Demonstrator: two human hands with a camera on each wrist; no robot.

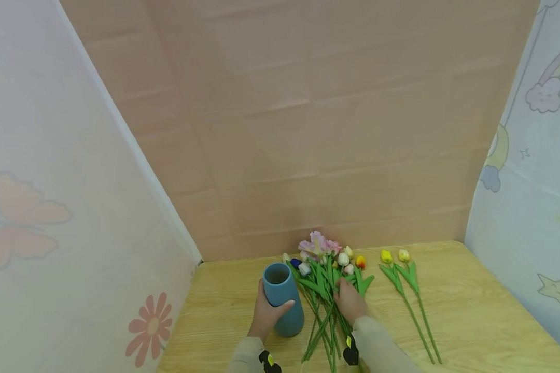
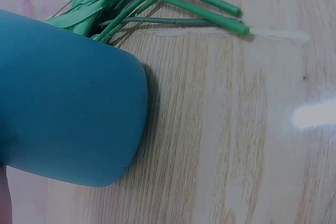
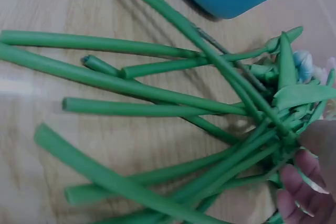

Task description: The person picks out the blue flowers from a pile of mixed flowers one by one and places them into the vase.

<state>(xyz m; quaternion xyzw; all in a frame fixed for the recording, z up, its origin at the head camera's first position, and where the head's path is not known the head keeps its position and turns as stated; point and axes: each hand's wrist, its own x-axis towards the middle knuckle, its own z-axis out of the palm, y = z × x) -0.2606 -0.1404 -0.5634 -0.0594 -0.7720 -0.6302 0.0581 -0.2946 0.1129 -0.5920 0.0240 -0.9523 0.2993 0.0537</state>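
Note:
A blue vase (image 1: 284,305) stands on the wooden table, its round mouth facing up. My left hand (image 1: 268,313) grips it from the left, thumb across its front. To its right lies a pile of artificial flowers (image 1: 324,290): tulips in white, blue and orange-red, and a large pale purple bloom (image 1: 316,243). My right hand (image 1: 351,301) holds flower stems just below the blooms, fingers curled in among the leaves. In the right wrist view, the green stems (image 3: 157,93) cross each other and fan out from the fingers (image 3: 296,192). The vase's lower side (image 2: 79,103) fills the left wrist view.
Two single tulips, a yellow one (image 1: 386,256) and a pale yellow one (image 1: 404,255), lie side by side on the right of the table (image 1: 485,311). A brown backdrop (image 1: 308,129) hangs behind the table, with patterned white sheets (image 1: 88,207) at both sides.

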